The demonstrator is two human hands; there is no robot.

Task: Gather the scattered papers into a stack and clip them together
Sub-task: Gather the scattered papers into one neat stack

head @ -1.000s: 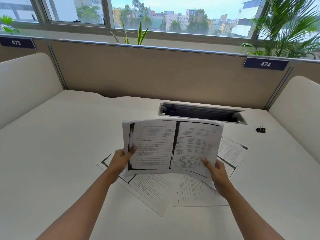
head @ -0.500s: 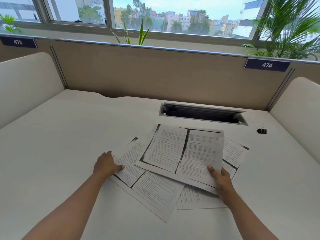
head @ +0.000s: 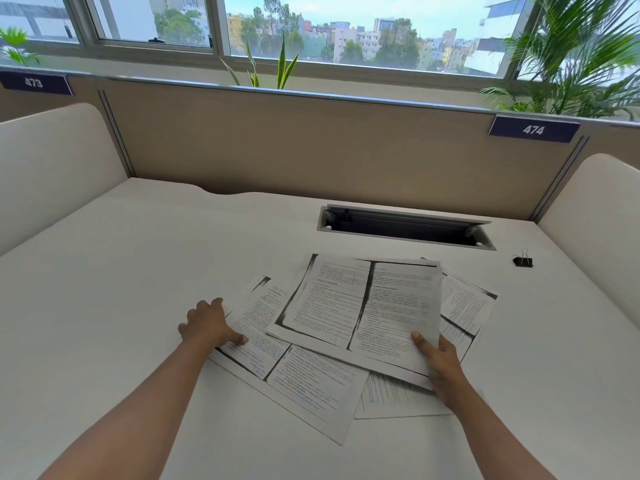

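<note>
While right hand (head: 441, 362) pinches flat printed top sheet (head: 360, 306), left hand (head: 207, 323) fingers curl round lower sheet (head: 311, 382) edge

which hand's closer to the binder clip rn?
Right. The right hand, pinching the top sheet at its near corner, sits nearer the person than the binder clip and slightly left of it. The left hand touches the left sheet, far across the papers.
</note>
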